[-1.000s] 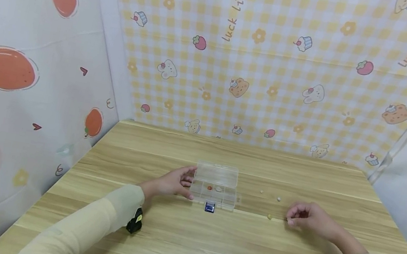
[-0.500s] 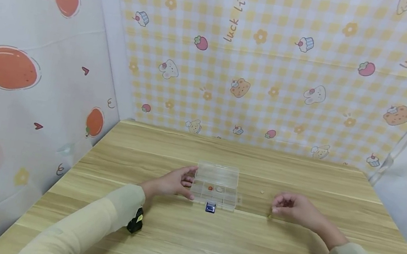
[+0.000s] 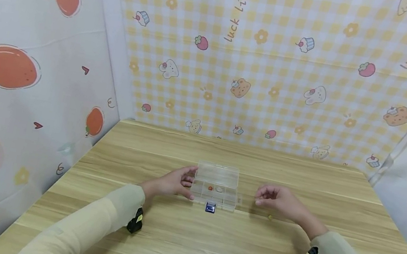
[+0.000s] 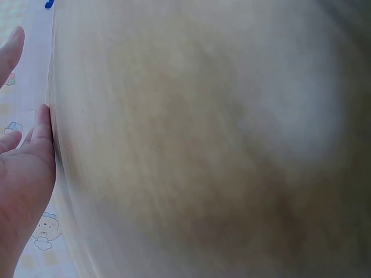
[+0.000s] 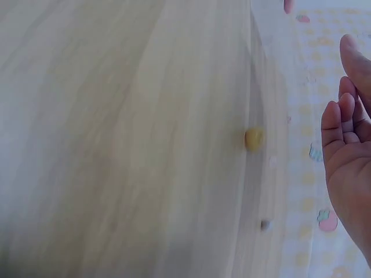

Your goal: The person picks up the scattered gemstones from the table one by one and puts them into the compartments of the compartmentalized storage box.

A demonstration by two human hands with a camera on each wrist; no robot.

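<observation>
A clear plastic compartment box (image 3: 230,195) stands on the table with its lid (image 3: 217,174) raised at the back. Inside lie a small orange-red piece (image 3: 211,188) and a whitish one (image 3: 219,189). My left hand (image 3: 173,182) rests at the box's left end, thumb at the front corner and fingers farther back. To the right of the box, over the table, is my right hand (image 3: 276,200), fingers curled and thumb close to them; I cannot tell whether they pinch anything. A yellow bead (image 5: 253,139) and a small grey bead (image 5: 265,224) lie on the table by this hand.
A dark blue tag-like piece (image 3: 210,207) sits at the box's front edge, and a clear tab (image 3: 239,200) juts from its right side. The wood-grain table (image 3: 183,241) meets a checked cloth (image 3: 247,107) behind and a fruit-printed cloth (image 3: 73,54) at left.
My right hand has moved left, past the yellow bead and closer to the box, now covering the small beads behind it in the head view. My left hand stays at the box.
</observation>
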